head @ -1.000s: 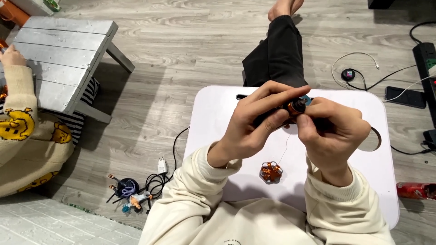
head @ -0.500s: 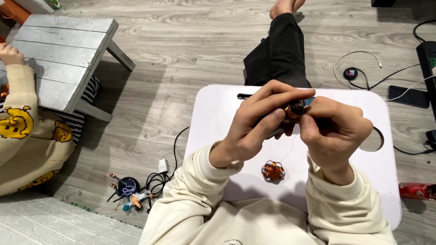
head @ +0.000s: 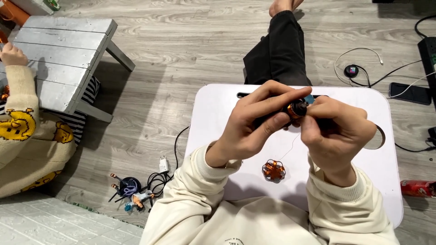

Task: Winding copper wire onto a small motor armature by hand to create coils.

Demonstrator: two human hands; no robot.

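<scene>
the small round copper-wound coil with a dark core (head: pixel 296 109) sits raised above the white rounded lap surface (head: pixel 213 113), pinched between both hands, its axis running roughly left to right between the fingertips. the left hand (head: pixel 254 120) comes in from the left with fingers stretched long across it, thumb underneath, closed on its dark body. the right hand (head: pixel 336 131) meets it from the right, fingers curled tight, thumb and forefinger nipped at the coil's end, where a bit of light blue shows. a thin wire (head: pixel 290 147) trails down from the coil toward a second copper-wound ring-shaped piece (head: pixel 274 171) lying flat on the surface just below the hands, between the two cream sleeves. both wrists are bent inward, near each other.
</scene>
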